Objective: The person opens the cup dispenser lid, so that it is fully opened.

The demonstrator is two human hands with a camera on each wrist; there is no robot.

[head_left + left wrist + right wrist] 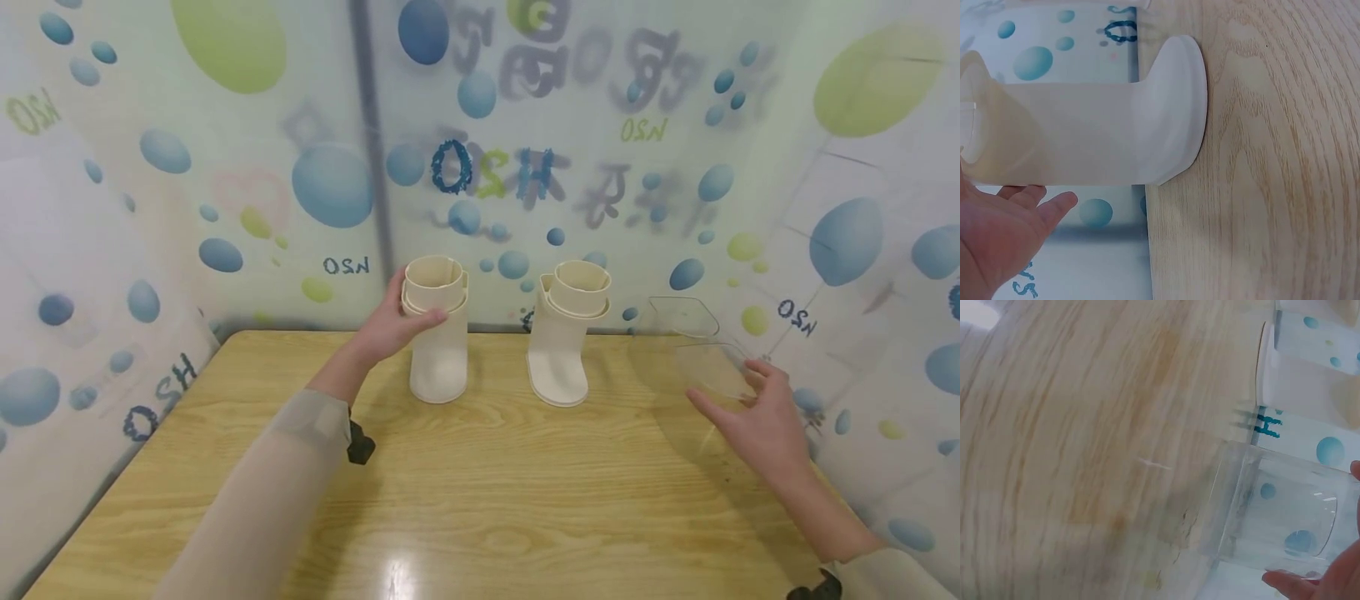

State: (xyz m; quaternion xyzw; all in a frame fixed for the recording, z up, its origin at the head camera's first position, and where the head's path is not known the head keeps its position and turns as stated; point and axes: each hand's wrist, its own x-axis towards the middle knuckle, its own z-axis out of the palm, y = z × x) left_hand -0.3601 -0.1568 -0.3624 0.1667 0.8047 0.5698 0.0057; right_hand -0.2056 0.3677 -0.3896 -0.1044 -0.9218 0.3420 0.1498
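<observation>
Two cream plastic stands, each with a round collar on top and a wide flat foot, stand upright on the table. My left hand (401, 323) grips the left stand (439, 358) just below its collar, thumb across the front; fingers show along its side in the left wrist view. The other stand (558, 358) is untouched, a little to its right. At the table's right, my right hand (772, 425) holds a clear plastic container (1285, 506), thumb and fingers at opposite sides. Its outline is faint in the head view.
The wooden table (480, 500) ends at a hanging sheet (330, 275) printed with bubbles, which encloses the back and both sides. Another faint clear outline (682, 317) shows behind the right hand; whether it is a separate piece I cannot tell.
</observation>
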